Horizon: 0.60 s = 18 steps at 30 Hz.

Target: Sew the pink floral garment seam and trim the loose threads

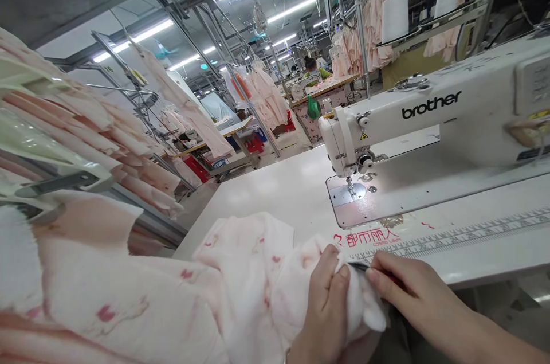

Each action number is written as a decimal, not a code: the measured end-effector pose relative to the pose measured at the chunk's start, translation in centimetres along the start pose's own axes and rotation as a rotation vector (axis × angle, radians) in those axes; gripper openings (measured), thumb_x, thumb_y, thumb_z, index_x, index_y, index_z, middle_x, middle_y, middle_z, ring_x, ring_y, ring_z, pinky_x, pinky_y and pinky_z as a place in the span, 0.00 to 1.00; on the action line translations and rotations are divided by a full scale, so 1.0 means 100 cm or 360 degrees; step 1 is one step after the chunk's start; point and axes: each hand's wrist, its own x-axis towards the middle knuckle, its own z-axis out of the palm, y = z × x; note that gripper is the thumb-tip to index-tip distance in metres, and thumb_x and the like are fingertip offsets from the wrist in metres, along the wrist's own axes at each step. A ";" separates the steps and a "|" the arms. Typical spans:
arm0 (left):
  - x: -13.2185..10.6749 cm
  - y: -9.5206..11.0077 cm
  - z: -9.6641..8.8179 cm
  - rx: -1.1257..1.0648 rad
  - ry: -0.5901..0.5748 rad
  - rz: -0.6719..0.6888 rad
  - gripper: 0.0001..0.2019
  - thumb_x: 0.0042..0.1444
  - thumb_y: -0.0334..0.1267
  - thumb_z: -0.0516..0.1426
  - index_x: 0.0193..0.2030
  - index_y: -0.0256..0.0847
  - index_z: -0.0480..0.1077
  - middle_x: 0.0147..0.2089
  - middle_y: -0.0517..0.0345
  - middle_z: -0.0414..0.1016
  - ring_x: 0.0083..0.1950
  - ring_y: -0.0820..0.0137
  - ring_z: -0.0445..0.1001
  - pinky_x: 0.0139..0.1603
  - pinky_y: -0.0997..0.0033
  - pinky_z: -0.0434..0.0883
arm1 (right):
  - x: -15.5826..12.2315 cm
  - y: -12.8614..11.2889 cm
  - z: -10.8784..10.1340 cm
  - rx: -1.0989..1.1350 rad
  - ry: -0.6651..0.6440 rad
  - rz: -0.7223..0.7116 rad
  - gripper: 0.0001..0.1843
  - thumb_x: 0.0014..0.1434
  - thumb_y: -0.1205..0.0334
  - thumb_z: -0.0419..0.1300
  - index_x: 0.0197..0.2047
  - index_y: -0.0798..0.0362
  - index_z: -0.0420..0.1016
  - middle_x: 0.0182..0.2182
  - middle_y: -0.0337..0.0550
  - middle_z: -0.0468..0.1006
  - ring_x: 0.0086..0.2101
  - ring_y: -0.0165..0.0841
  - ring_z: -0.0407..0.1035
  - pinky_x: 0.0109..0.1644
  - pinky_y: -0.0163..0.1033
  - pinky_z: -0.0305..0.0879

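My left hand (329, 301) is closed on a bunched edge of pale pink printed fabric (240, 261), soft and fleecy, spread over the left front of the sewing table (275, 186). Just right of it, my right hand (408, 284) is closed around thread snips (358, 266). Their dark tip touches the fabric beside my left fingertips, while the handle is mostly hidden in my palm. Beyond both hands stands a white Brother sewing machine (399, 112), its needle area (350, 186) lit, with no fabric under the needle.
A printed ruler strip (464, 238) runs along the table's front edge. At left, pink fabric pieces (103, 140) hang from pale clamp hangers (47, 134). White thread cones (395, 15) stand above the machine. Farther back, a person (315, 67) sits among other worktables and hanging garments.
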 end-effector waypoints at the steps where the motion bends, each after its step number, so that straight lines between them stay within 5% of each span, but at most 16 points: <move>1: -0.001 0.000 0.001 -0.0038 -0.0020 -0.0079 0.28 0.56 0.52 0.48 0.56 0.32 0.61 0.62 0.40 0.57 0.64 0.53 0.54 0.63 0.48 0.54 | 0.000 -0.001 0.000 -0.0060 0.0018 0.0007 0.21 0.62 0.46 0.42 0.26 0.53 0.57 0.24 0.38 0.65 0.26 0.31 0.57 0.30 0.36 0.50; 4: -0.003 0.001 0.004 -0.0110 -0.0023 -0.0166 0.27 0.53 0.51 0.51 0.55 0.34 0.63 0.63 0.45 0.57 0.65 0.56 0.52 0.65 0.54 0.51 | 0.003 -0.001 0.000 -0.0165 0.0097 0.0006 0.20 0.60 0.48 0.44 0.25 0.53 0.56 0.22 0.37 0.64 0.25 0.30 0.55 0.29 0.36 0.47; 6: -0.003 0.004 0.005 -0.0160 0.0044 -0.0203 0.23 0.53 0.47 0.52 0.53 0.36 0.65 0.62 0.48 0.59 0.64 0.59 0.54 0.65 0.61 0.52 | 0.006 0.002 0.001 0.0064 0.0070 -0.0032 0.21 0.60 0.48 0.45 0.23 0.54 0.54 0.21 0.36 0.60 0.25 0.29 0.53 0.29 0.35 0.47; 11: 0.001 0.007 0.001 -0.0376 0.0342 -0.0327 0.22 0.53 0.47 0.52 0.50 0.34 0.68 0.57 0.48 0.66 0.61 0.55 0.58 0.59 0.63 0.61 | 0.016 0.013 -0.008 0.0675 -0.0336 -0.0083 0.23 0.57 0.44 0.51 0.23 0.54 0.53 0.22 0.35 0.53 0.26 0.27 0.48 0.27 0.33 0.45; 15: 0.003 0.011 0.000 -0.0389 0.0337 -0.0210 0.20 0.52 0.46 0.54 0.47 0.36 0.70 0.52 0.49 0.70 0.58 0.56 0.61 0.55 0.65 0.64 | 0.022 -0.001 -0.018 0.0496 0.0018 -0.0127 0.15 0.54 0.53 0.57 0.27 0.55 0.61 0.25 0.35 0.60 0.28 0.28 0.54 0.30 0.32 0.50; 18: 0.004 0.021 0.004 -0.0346 0.0275 0.0020 0.16 0.54 0.48 0.53 0.42 0.39 0.72 0.45 0.52 0.73 0.52 0.60 0.67 0.51 0.69 0.65 | 0.026 -0.016 -0.015 0.0215 0.0045 -0.0268 0.10 0.55 0.58 0.56 0.27 0.54 0.62 0.26 0.35 0.66 0.29 0.29 0.58 0.31 0.33 0.51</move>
